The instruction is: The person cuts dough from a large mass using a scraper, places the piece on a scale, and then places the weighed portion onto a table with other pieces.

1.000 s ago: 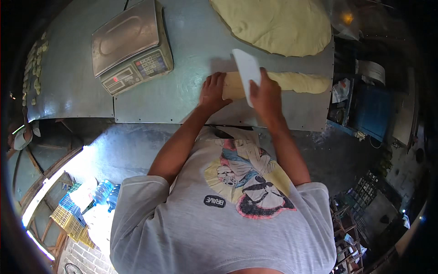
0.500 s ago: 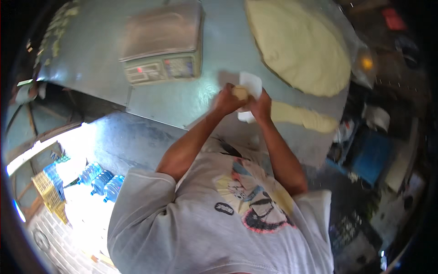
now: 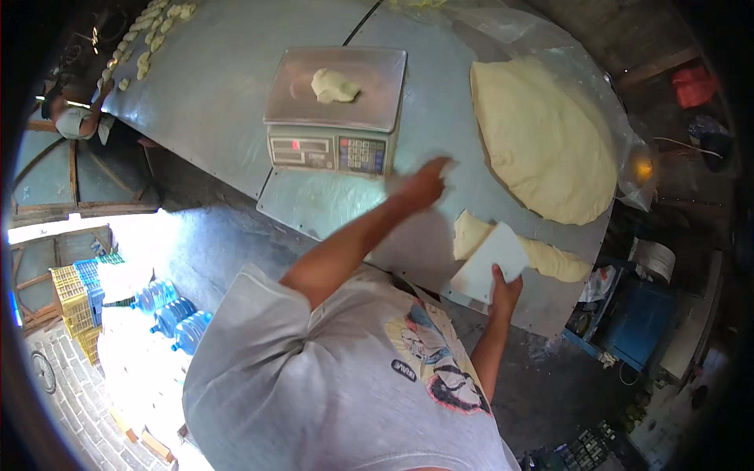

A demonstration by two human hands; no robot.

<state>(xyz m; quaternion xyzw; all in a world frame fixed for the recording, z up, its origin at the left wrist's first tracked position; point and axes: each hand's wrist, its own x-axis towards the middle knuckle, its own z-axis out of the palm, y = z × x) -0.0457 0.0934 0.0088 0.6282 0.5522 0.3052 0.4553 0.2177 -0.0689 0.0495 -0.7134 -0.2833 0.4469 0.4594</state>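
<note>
My right hand (image 3: 505, 292) is closed on a white flat dough scraper (image 3: 493, 263), which overlaps a long strip of pale dough (image 3: 554, 261) near the table's front edge. My left hand (image 3: 424, 187) is over the table, between the scale and the strip. Motion smears its fingers, and no object shows in it. A small lump of dough (image 3: 334, 86) rests on the metal pan of a digital scale (image 3: 328, 145). To the right of the scale spreads a large slab of dough (image 3: 546, 141).
Clear plastic sheeting (image 3: 628, 149) lies along the slab's far right edge. Several small dough pieces (image 3: 144, 63) lie at the table's far left, where another person (image 3: 75, 120) stands. Blue water bottles (image 3: 174, 315) and yellow crates (image 3: 75, 302) stand lower left.
My hands have come apart; both were together on a dough piece and the scraper. The scale pan, bare before, now bears a dough lump. The scraper has moved nearer me with my right hand.
</note>
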